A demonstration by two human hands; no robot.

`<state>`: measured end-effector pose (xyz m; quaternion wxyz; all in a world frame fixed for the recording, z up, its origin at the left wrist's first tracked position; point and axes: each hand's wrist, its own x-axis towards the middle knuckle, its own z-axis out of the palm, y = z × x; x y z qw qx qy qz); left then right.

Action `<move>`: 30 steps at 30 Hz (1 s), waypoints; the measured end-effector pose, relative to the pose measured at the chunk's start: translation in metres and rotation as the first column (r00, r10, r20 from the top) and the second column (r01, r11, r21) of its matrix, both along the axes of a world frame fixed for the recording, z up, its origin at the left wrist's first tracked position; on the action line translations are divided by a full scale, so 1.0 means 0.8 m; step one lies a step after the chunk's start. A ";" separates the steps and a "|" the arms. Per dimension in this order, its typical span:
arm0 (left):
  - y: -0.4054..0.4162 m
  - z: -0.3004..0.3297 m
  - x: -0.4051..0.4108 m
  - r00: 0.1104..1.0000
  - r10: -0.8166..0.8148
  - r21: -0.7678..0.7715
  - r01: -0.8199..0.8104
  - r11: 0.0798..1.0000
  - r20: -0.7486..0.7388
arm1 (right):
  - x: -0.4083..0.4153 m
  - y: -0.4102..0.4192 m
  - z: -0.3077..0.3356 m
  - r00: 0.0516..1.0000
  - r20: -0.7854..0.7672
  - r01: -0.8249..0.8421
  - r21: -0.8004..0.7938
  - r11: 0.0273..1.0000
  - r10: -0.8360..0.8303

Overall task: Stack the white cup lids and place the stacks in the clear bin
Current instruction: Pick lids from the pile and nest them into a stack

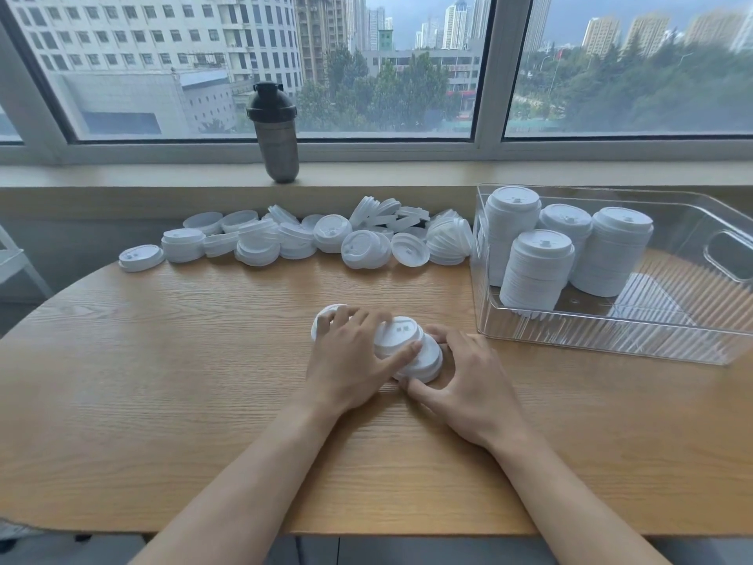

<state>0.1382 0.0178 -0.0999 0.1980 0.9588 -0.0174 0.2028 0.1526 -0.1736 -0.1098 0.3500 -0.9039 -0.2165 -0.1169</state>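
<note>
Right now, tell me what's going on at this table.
A person is gathering white cup lids on the wooden table. The left hand rests over them, and the right hand cups their edge. Four finished stacks stand in the clear bin on the right. A loose pile of lids waits by the window, near a dark bottle.

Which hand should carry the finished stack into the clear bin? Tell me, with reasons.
Probably the right hand. It grips the small lid stack from the side facing the clear bin, which sits to the right. The left hand lies across the lids on the far side and would have to cross over.
</note>
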 end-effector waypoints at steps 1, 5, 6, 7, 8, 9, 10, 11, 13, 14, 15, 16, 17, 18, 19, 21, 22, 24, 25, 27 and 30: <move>0.003 -0.001 0.000 1.000 -0.026 -0.057 0.027 0.998 0.007 | 0.000 0.000 0.000 1.000 -0.005 -0.003 0.002 1.000 0.003; 0.008 0.003 -0.006 0.979 -0.204 -0.211 0.194 0.958 -0.025 | 0.001 -0.002 0.002 1.000 -0.025 -0.005 0.009 1.000 0.005; 0.008 0.004 -0.007 0.976 -0.218 -0.206 0.209 0.956 -0.025 | 0.000 -0.002 0.002 1.000 -0.030 -0.003 0.015 1.000 0.003; 0.008 0.005 -0.008 0.977 -0.214 -0.189 0.207 0.960 -0.016 | 0.001 -0.003 0.002 0.999 -0.033 -0.001 0.019 1.000 0.001; 0.008 0.004 -0.007 0.981 -0.193 -0.160 0.189 0.969 -0.008 | 0.000 -0.003 0.002 0.999 -0.033 0.001 0.021 1.000 -0.001; 0.008 0.004 -0.008 0.987 -0.158 -0.118 0.156 0.981 -0.008 | 0.000 -0.003 0.002 0.999 -0.034 0.004 0.025 1.000 -0.003; 0.007 0.003 -0.008 0.993 -0.117 -0.068 0.116 0.991 -0.012 | 0.000 -0.003 0.003 0.999 -0.033 0.008 0.030 1.000 -0.007; 0.007 0.001 -0.009 0.997 -0.080 -0.021 0.080 0.997 -0.018 | 0.000 -0.003 0.003 0.999 -0.032 0.012 0.035 0.999 -0.011; 0.006 0.000 -0.010 0.998 -0.049 0.021 0.049 0.999 -0.029 | 0.000 -0.002 0.003 0.999 -0.034 0.018 0.035 0.999 -0.017; 0.007 -0.001 -0.010 0.998 -0.056 0.016 0.056 0.998 -0.036 | 0.000 -0.002 0.003 0.999 -0.036 0.018 0.034 0.999 -0.017; 0.007 -0.001 -0.010 0.996 -0.073 -0.002 0.073 0.997 -0.042 | 0.000 -0.002 0.003 0.999 -0.040 0.017 0.033 0.999 -0.016; 0.008 -0.002 -0.010 0.994 -0.096 -0.031 0.094 0.995 -0.047 | 0.000 -0.002 0.003 0.999 -0.041 0.015 0.032 0.999 -0.014; 0.008 -0.001 -0.011 0.992 -0.122 -0.065 0.119 0.991 -0.044 | 0.000 -0.002 0.003 0.999 -0.040 0.013 0.030 0.999 -0.012; 0.009 -0.001 -0.012 0.988 -0.148 -0.109 0.143 0.984 -0.039 | -0.001 -0.002 0.003 0.999 -0.038 0.008 0.028 1.000 -0.007; 0.010 0.000 -0.013 0.985 -0.171 -0.157 0.163 0.974 -0.038 | -0.001 -0.002 0.004 0.999 -0.037 0.001 0.025 1.000 -0.001; 0.010 0.002 -0.016 0.978 -0.204 -0.241 0.187 0.952 -0.047 | -0.001 -0.003 0.004 0.999 -0.039 -0.009 0.019 1.000 0.010; 0.009 0.002 -0.016 0.975 -0.216 -0.268 0.194 0.944 -0.053 | -0.001 -0.003 0.003 0.999 -0.043 -0.012 0.021 1.000 0.013; 0.008 0.003 -0.017 0.970 -0.233 -0.286 0.204 0.936 -0.071 | 0.000 -0.003 0.003 0.999 -0.052 -0.013 0.035 0.999 0.015; 0.007 0.004 -0.017 0.967 -0.242 -0.280 0.212 0.936 -0.077 | 0.001 -0.002 0.003 0.998 -0.055 -0.011 0.044 0.999 0.014; 0.007 0.005 -0.018 0.964 -0.248 -0.262 0.217 0.940 -0.092 | 0.000 -0.002 0.003 0.998 -0.061 -0.009 0.054 0.998 0.013; 0.007 0.004 -0.018 0.976 -0.205 -0.190 0.187 0.964 -0.079 | -0.001 -0.002 0.005 0.997 -0.071 -0.010 0.058 0.998 0.015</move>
